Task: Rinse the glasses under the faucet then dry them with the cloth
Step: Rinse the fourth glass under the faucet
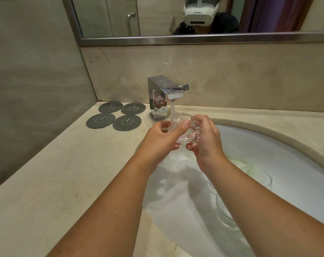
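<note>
I am holding a glass in both hands right under the faucet, so that the stream is falling straight onto it. My left hand is gripping it from the left, thumb pressing on top and fingers curling underneath. My right hand is wrapping round the other side, fingers curled over the rim. Wet glass is slippery, I reckon, which is why I am using two hands. They also let me turn it so the water reaches every side. The glass looks tipped, but it is clear and awash, so I cannot tell which way its mouth is pointing.

I am working over the basin, so the runoff is draining there and not onto the counter. A second glass is sitting low in the basin, partly hidden by my right forearm. A third glass is sitting just beyond it, nearer the far wall. My guess is that they are waiting there for the water.

Four coasters are lying on the counter left of the faucet, well away from the splash, probably ready for the dried glasses. The cloth is not in view, so I judge that I am at the rinsing step and that the drying is not yet begun.
</note>
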